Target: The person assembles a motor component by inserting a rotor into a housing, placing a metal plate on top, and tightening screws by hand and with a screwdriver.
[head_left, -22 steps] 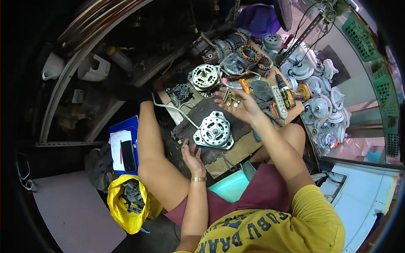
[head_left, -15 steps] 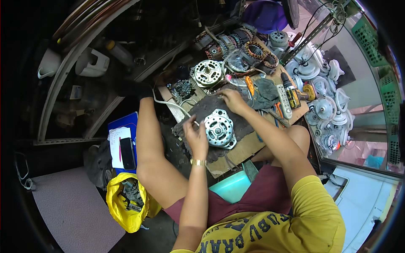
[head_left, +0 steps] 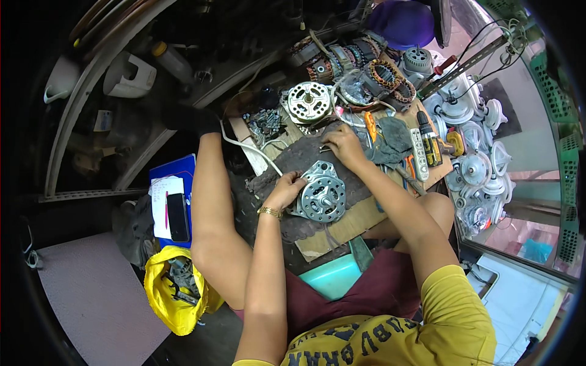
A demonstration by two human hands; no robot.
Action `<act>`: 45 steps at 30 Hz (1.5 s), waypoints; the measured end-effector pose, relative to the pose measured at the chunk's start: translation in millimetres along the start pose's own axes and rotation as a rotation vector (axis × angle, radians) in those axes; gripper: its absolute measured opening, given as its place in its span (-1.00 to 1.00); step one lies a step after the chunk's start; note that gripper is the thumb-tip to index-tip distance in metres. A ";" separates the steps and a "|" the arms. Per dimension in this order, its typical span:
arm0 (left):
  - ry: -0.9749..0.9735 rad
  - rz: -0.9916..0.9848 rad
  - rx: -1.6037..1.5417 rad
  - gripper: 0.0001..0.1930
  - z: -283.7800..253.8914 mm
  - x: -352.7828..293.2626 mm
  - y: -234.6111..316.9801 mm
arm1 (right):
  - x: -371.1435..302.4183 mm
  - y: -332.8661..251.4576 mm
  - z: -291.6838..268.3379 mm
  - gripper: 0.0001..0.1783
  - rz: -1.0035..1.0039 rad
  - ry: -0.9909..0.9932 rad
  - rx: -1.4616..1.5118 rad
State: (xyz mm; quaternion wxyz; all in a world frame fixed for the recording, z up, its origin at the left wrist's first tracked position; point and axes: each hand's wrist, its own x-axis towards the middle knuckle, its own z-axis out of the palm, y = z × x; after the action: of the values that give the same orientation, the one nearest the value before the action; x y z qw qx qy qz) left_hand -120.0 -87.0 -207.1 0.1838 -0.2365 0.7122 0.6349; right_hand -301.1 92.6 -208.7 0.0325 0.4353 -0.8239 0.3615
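Note:
A silver round electric motor (head_left: 322, 198) with a vented housing and a short shaft rests on a dark grey cloth (head_left: 281, 168) on the board in front of me. My left hand (head_left: 285, 190) grips the motor's upper left edge, thumb and fingers closed on it. Above the motor, my right hand (head_left: 343, 145) is closed in a pinch over the cloth. A small metallic thing seems to show at its fingertips, too small to name. A second motor (head_left: 308, 102), with a pale vented face, sits beyond the cloth.
Screws in a pile (head_left: 265, 125) lie at the left of the board. To the right are an orange-handled tool (head_left: 370, 126), a power strip (head_left: 419, 155) and a cordless drill (head_left: 430, 143). Copper-wound stators (head_left: 384, 74) stand at the back. A teal container (head_left: 332, 277) is between my legs.
The motor now sits turned, its shaft showing toward the lower right. My left hand has closed on its edge. My right hand has come slightly nearer, its fingers pinched.

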 end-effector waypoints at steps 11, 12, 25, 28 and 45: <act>0.283 0.247 0.223 -0.43 44.0 -64.9 26.7 | 36.8 -35.6 -2.4 -0.81 0.784 -0.536 0.868; 0.307 0.219 0.127 -0.40 47.9 -68.6 28.3 | 34.9 -42.6 2.0 -0.81 0.800 -0.607 0.853; 0.416 0.347 0.248 -0.33 60.4 -79.4 22.0 | 19.6 -53.9 8.0 -0.74 0.661 -0.863 0.626; 0.424 0.365 0.216 -0.35 63.1 -81.7 21.8 | 15.6 -50.1 9.5 -0.71 0.642 -0.894 0.621; 0.418 0.448 0.242 -0.38 66.7 -89.6 18.0 | 16.6 -53.4 -2.3 -0.79 0.429 -1.118 0.495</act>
State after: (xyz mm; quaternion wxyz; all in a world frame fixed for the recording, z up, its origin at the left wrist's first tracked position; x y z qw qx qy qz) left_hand -59.4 -10.2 -150.4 -0.0840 -0.1754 0.8391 0.5081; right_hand -272.5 63.4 -170.6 -0.5754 0.3784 -0.6775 0.2581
